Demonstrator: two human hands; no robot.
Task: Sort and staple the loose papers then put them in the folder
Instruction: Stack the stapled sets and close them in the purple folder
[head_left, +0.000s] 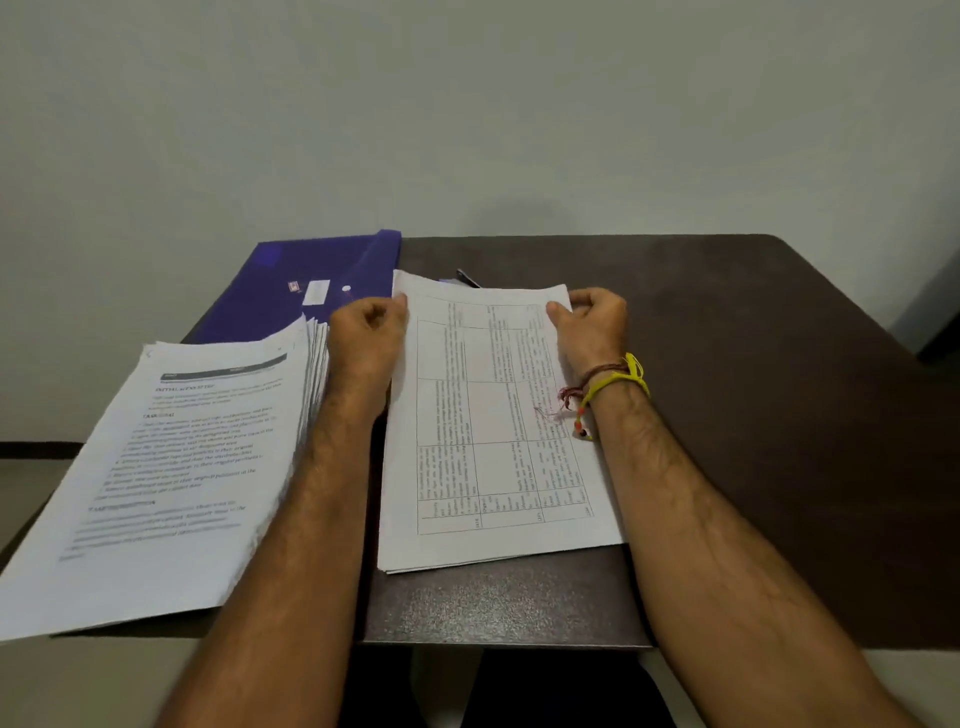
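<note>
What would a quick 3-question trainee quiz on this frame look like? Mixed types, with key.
1. True or false: the purple folder lies at the table's far left.
2. Which sheet do the left hand and right hand pinch at its far corners? A) table-printed sheet B) text page on the thick stack
3. Fill in: the yellow thread band is on the ___ wrist.

Key: 1 true; 2 A; 3 right.
</note>
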